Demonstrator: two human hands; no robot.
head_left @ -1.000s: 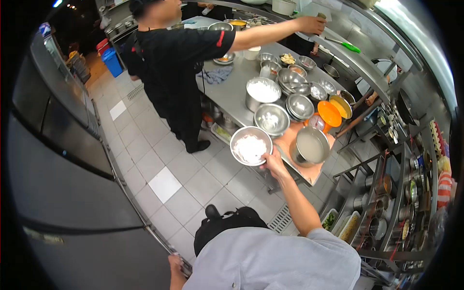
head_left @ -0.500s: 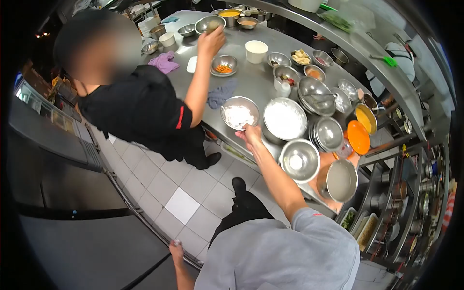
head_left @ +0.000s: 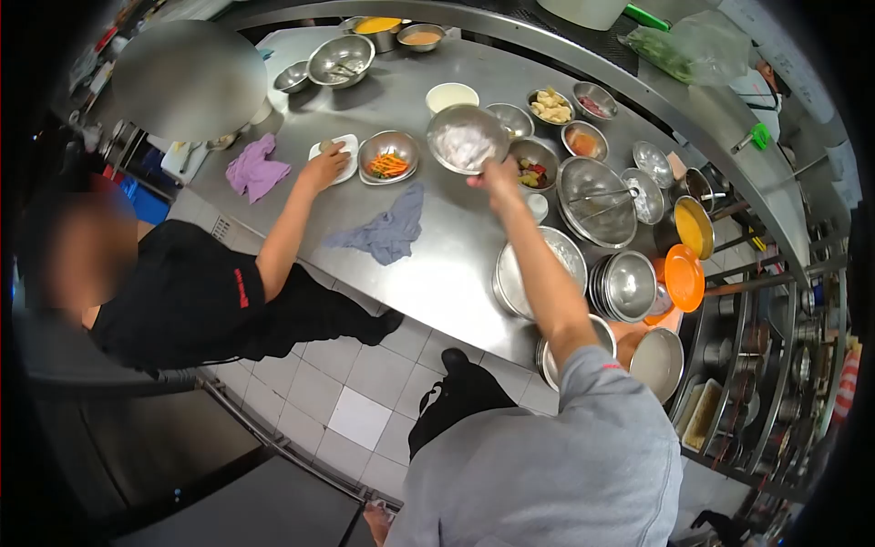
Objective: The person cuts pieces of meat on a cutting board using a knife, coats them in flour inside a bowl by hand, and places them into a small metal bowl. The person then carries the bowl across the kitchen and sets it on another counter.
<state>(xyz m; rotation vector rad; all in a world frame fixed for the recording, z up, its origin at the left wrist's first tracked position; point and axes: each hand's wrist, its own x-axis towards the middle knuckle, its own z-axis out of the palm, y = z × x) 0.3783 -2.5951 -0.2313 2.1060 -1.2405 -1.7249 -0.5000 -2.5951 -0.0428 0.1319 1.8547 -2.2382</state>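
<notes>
My right hand grips the rim of a steel mixing bowl and holds it raised over the counter, tilted a little. White powder, like flour, lies inside, smeared by motion. Below my right forearm stands a large steel bowl of white powder, partly covered by the arm. My left hand hangs low by my side at the bottom edge, its fingers curled with white on them. What it holds, if anything, is hidden. Under the raised bowl's far edge is a white tub.
A co-worker's hand reaches a white dish on the left. Nearby are a bowl of carrot strips, a grey cloth and a purple cloth. Stacked steel bowls and an orange plate stand right.
My right hand has carried the bowl of white powder up and farther over the counter. The co-worker's hand has left the far bowl for the white dish. My left hand sits lower in view.
</notes>
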